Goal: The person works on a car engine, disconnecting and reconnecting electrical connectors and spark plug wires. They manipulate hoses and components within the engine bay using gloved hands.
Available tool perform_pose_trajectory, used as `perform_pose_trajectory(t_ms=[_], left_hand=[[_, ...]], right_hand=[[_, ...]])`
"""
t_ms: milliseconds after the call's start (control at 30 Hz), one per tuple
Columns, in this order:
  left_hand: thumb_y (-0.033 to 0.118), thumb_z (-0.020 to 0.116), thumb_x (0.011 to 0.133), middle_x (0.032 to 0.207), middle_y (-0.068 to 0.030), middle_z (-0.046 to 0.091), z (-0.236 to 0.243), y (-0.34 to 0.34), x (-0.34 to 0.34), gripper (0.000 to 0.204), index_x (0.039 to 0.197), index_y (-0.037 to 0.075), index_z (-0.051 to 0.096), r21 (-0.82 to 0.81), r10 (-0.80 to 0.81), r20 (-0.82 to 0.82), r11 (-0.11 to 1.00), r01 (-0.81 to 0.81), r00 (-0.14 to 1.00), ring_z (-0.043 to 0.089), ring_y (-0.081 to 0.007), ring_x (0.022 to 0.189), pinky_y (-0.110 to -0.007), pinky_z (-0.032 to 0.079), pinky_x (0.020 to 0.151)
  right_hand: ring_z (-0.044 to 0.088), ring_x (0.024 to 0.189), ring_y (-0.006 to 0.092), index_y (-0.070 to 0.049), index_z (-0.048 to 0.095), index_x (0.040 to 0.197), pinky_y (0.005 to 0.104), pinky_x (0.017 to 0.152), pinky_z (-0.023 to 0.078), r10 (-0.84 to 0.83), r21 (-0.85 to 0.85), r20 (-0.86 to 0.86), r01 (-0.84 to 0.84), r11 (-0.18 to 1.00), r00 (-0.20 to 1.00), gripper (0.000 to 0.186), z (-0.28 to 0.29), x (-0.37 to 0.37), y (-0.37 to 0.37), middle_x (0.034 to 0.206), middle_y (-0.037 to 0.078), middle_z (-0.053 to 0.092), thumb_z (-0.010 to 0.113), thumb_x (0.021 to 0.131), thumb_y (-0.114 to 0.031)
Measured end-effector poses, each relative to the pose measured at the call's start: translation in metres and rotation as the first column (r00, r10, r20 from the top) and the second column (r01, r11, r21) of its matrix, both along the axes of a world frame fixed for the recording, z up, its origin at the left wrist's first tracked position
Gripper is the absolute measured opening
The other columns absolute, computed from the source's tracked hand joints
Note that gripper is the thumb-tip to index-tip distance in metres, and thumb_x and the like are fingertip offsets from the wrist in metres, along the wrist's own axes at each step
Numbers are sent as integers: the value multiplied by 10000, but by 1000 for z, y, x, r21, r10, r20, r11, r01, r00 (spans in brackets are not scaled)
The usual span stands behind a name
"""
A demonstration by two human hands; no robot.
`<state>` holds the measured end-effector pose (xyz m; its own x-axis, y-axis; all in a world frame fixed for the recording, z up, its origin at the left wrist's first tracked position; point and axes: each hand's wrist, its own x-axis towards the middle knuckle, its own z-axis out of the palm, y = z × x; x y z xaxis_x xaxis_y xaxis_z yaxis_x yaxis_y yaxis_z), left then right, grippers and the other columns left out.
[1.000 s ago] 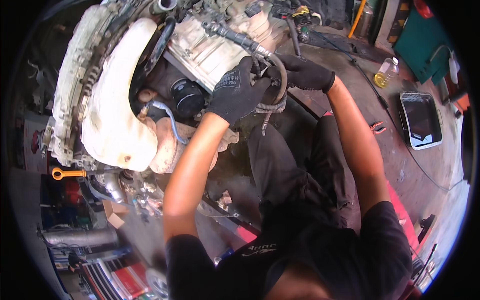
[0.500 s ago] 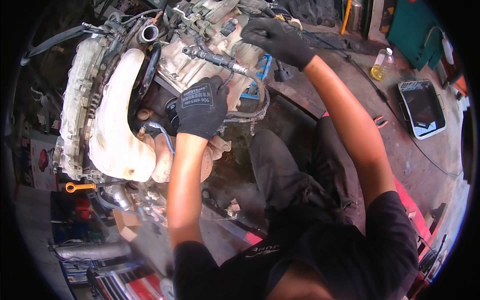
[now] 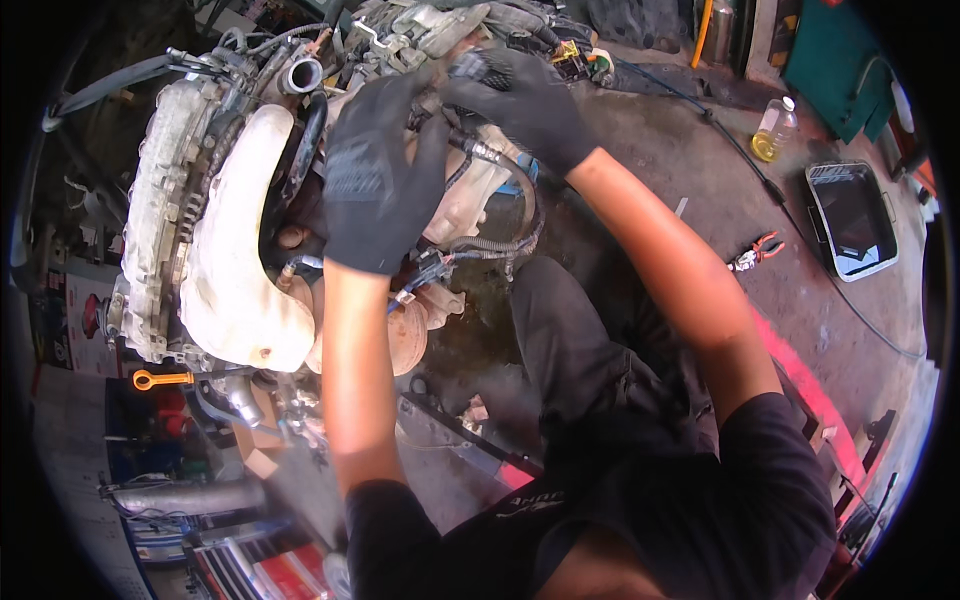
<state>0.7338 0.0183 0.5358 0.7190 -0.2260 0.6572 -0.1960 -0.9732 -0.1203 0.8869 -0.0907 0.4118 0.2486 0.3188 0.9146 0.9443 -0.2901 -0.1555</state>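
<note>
Both my hands wear black gloves and meet over the top of a dirty engine (image 3: 165,215), smeared by motion. My left hand (image 3: 375,175) is raised over the engine, thumb apart from the stretched fingers, its fingertips close to my right hand. My right hand (image 3: 530,105) has its fingers curled at the engine's upper part; what lies in them is hidden. A hose with a metal fitting (image 3: 482,150) runs just below my right hand. Beside my left wrist hangs a wiring harness with plugs (image 3: 432,268). A pale curved metal shield (image 3: 225,270) lies left of my left forearm.
An orange dipstick handle (image 3: 160,380) sticks out at the engine's lower left. On the floor at right are red-handled pliers (image 3: 757,250), a bottle of yellow liquid (image 3: 770,132), a black cable (image 3: 745,160) and a drain tray (image 3: 887,215). My knee (image 3: 545,290) is close below the engine.
My left hand has risen from the engine's middle and its fingers have spread. My right hand has come left and down beside it. The pliers and the hanging plugs are now uncovered.
</note>
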Motion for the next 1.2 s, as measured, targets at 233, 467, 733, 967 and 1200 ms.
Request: perform_pose_trajectory(t_ms=[233, 467, 733, 967, 1200], left_hand=[[332, 631, 891, 981, -227, 718, 8, 17, 36, 473, 1213, -13, 660, -282, -35, -379, 956, -80, 925, 698, -386, 909, -430, 534, 825], [401, 707, 862, 1032, -221, 725, 14, 24, 48, 444, 1106, 31, 736, -108, 128, -360, 978, -178, 924, 709, -358, 956, -418, 536, 850], [304, 788, 795, 896, -159, 755, 10, 41, 60, 407, 1081, 16, 754, -212, 137, -363, 951, -226, 922, 729, -257, 812, -358, 552, 765], [327, 757, 838, 871, -169, 749, 19, 37, 69, 410, 1067, -13, 748, -242, 108, -451, 941, -238, 886, 719, -255, 789, -361, 545, 763], [447, 675, 891, 954, -222, 696, 10, 38, 73, 458, 972, 3, 754, 118, 231, -284, 972, -205, 931, 660, -385, 926, -454, 504, 834]], right_hand=[[662, 911, 404, -58, 637, 1137, 506, 788, 517, 167, 229, -474, -62, 971, 864, 370, 7, -36, 33, 1002, 229, 674, 627, 917, -356], [698, 949, 283, -27, 701, 1090, 381, 874, 544, 511, 639, -589, -27, 769, 625, 271, -4, -31, 12, 1063, 179, 714, 690, 862, -173], [606, 1194, 330, -78, 574, 1334, 403, 1006, 477, -16, 362, -403, 175, 916, 915, 400, 17, 84, -33, 1270, 183, 636, 553, 1003, -301], [655, 1074, 365, -125, 590, 1308, 452, 957, 504, -317, -131, -127, 301, 945, 940, 358, 24, 141, 8, 1183, 212, 668, 458, 999, -248], [630, 1176, 413, -191, 342, 1500, 499, 971, 511, -306, -194, -269, 259, 946, 913, 476, 3, 125, 17, 1416, 237, 530, 344, 1026, -231]])
